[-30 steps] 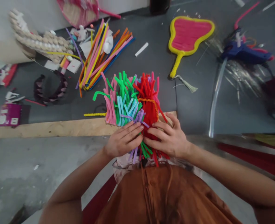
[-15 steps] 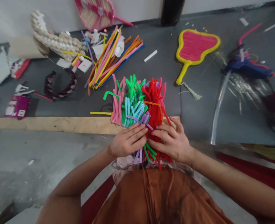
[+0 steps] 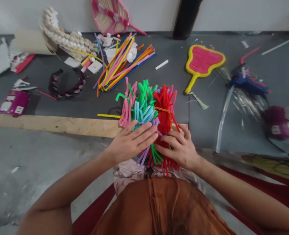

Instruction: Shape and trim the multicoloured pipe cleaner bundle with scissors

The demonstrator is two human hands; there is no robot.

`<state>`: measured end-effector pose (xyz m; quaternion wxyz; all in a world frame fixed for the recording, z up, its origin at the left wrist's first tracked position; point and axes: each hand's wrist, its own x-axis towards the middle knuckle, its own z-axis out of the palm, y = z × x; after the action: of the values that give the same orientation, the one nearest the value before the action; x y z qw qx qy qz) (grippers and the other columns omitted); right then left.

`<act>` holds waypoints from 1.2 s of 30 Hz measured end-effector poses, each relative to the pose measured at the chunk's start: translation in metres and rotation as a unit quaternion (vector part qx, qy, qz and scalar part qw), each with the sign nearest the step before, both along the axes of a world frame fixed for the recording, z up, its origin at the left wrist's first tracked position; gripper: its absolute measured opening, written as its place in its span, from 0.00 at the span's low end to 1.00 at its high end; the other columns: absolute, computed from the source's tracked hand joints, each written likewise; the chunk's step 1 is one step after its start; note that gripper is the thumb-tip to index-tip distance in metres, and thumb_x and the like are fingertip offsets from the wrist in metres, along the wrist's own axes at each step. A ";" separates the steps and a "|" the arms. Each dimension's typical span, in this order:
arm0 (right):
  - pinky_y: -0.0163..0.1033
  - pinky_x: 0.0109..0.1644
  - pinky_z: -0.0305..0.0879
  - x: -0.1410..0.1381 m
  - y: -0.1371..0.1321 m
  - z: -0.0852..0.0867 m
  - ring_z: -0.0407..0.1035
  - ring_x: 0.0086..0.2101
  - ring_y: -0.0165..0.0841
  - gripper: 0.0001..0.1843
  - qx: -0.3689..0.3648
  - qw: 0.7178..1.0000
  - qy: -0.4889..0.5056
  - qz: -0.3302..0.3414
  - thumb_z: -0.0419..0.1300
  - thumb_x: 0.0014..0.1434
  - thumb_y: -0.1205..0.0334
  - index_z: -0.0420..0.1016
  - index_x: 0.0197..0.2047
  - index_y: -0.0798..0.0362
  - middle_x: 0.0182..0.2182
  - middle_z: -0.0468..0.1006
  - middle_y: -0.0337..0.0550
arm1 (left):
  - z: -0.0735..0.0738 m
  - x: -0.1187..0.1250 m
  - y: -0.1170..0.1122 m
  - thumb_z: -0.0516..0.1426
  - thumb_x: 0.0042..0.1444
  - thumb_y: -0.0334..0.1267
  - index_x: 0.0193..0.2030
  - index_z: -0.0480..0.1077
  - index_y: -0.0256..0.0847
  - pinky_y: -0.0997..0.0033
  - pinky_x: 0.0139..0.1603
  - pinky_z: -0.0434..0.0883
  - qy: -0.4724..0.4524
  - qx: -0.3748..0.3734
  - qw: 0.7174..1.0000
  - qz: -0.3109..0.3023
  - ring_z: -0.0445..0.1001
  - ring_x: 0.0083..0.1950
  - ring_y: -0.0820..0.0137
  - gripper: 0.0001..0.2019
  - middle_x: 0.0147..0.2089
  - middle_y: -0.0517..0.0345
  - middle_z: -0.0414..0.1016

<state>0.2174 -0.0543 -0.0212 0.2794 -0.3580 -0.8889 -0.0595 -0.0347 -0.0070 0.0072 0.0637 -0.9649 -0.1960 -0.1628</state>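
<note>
Bundled pipe cleaners lie at the table's front edge: pink (image 3: 126, 112), green (image 3: 143, 89), light blue (image 3: 144, 112), purple (image 3: 143, 156) and red (image 3: 164, 122). An orange twisted strand (image 3: 162, 109) crosses the red ones. My left hand (image 3: 134, 140) lies over the purple and blue ones, its fingers stretched out and slightly apart. Bent fingers of my right hand (image 3: 180, 147) hold the lower red bundle; its underside is hidden. A yellow twisted stem (image 3: 108, 115) pokes out left of the pink ones.
Loose pipe cleaners (image 3: 124, 68) are heaped behind the bundles. A pink-and-yellow fan (image 3: 204, 60) lies right, near a blue glue gun (image 3: 248, 81) with a clear glue stick (image 3: 224, 120). A dark braided headband (image 3: 67, 93) and purple box (image 3: 14, 102) sit left.
My left hand has shifted left and flattened, fingers more stretched out over the purple pipe cleaners. My right hand stays on the red bundle. The camera view has tilted slightly.
</note>
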 end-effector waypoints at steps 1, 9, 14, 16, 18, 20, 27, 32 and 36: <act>0.59 0.68 0.48 0.000 0.000 0.001 0.66 0.49 0.36 0.11 -0.004 1.000 -0.002 0.003 0.63 0.61 0.65 0.81 0.44 0.40 0.41 0.79 0.38 | 0.002 -0.002 0.006 0.58 0.64 0.36 0.68 0.61 0.38 0.43 0.77 0.43 0.019 -0.006 1.000 0.018 0.59 0.73 0.57 0.26 0.70 0.47 0.65; 0.57 0.69 0.48 0.000 0.000 0.005 0.66 0.49 0.35 0.10 -0.026 1.000 0.005 0.004 0.62 0.63 0.65 0.80 0.45 0.40 0.41 0.80 0.36 | 0.004 0.001 0.034 0.70 0.45 0.54 0.74 0.50 0.39 0.46 0.74 0.49 0.122 -0.142 0.982 0.025 0.49 0.76 0.50 0.54 0.76 0.44 0.50; 0.58 0.70 0.46 -0.001 -0.003 0.002 0.66 0.50 0.35 0.11 -0.058 0.998 0.002 0.006 0.60 0.64 0.64 0.79 0.47 0.40 0.43 0.80 0.35 | 0.004 0.004 0.034 0.71 0.43 0.56 0.73 0.52 0.39 0.46 0.73 0.49 0.127 -0.163 0.978 0.029 0.51 0.76 0.49 0.55 0.76 0.42 0.51; 0.59 0.71 0.42 0.002 -0.005 0.006 0.66 0.52 0.36 0.13 -0.089 0.996 -0.022 0.013 0.58 0.66 0.63 0.77 0.51 0.41 0.45 0.80 0.36 | 0.004 0.004 0.033 0.70 0.43 0.56 0.73 0.52 0.40 0.47 0.74 0.48 0.136 -0.172 0.975 0.036 0.50 0.76 0.50 0.54 0.76 0.43 0.50; 0.61 0.71 0.40 0.009 -0.006 0.017 0.65 0.54 0.38 0.16 -0.129 0.990 -0.055 0.028 0.55 0.67 0.63 0.75 0.55 0.41 0.49 0.80 0.37 | 0.003 0.004 0.032 0.70 0.44 0.56 0.73 0.51 0.41 0.47 0.74 0.47 0.147 -0.180 0.972 0.043 0.48 0.76 0.51 0.54 0.77 0.44 0.49; 0.59 0.70 0.47 0.018 -0.002 0.034 0.65 0.56 0.39 0.18 -0.169 0.981 -0.073 0.055 0.54 0.67 0.65 0.74 0.57 0.43 0.53 0.79 0.38 | 0.003 0.003 0.032 0.70 0.45 0.55 0.74 0.48 0.41 0.46 0.75 0.45 0.150 -0.184 0.970 0.044 0.45 0.77 0.52 0.55 0.77 0.44 0.47; 0.46 0.59 0.68 0.006 0.033 0.076 0.70 0.56 0.38 0.17 -0.124 0.987 -0.028 0.094 0.54 0.64 0.75 0.76 0.52 0.55 0.51 0.81 0.47 | 0.019 -0.005 0.034 0.69 0.48 0.43 0.74 0.45 0.36 0.49 0.75 0.47 0.102 -0.176 0.979 0.009 0.43 0.78 0.53 0.53 0.78 0.38 0.41; 0.50 0.61 0.60 -0.014 0.043 0.057 0.72 0.53 0.39 0.17 -0.088 0.986 -0.128 0.052 0.57 0.64 0.70 0.76 0.55 0.51 0.52 0.82 0.42 | 0.021 -0.031 0.022 0.64 0.57 0.43 0.71 0.52 0.33 0.43 0.76 0.41 0.041 -0.137 0.988 0.054 0.50 0.76 0.54 0.40 0.75 0.38 0.53; 0.52 0.64 0.52 -0.011 0.043 0.050 0.72 0.53 0.40 0.16 -0.108 0.984 -0.135 0.038 0.58 0.64 0.69 0.76 0.53 0.50 0.52 0.82 0.42 | 0.007 -0.039 0.014 0.58 0.63 0.49 0.69 0.57 0.34 0.45 0.76 0.44 0.015 -0.127 0.990 0.057 0.58 0.73 0.56 0.33 0.70 0.42 0.64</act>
<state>0.2067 -0.0115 0.0289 0.1187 -0.3411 -0.9325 0.0000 -0.0737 0.0069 0.0143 -0.0468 -0.9549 -0.2683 -0.1183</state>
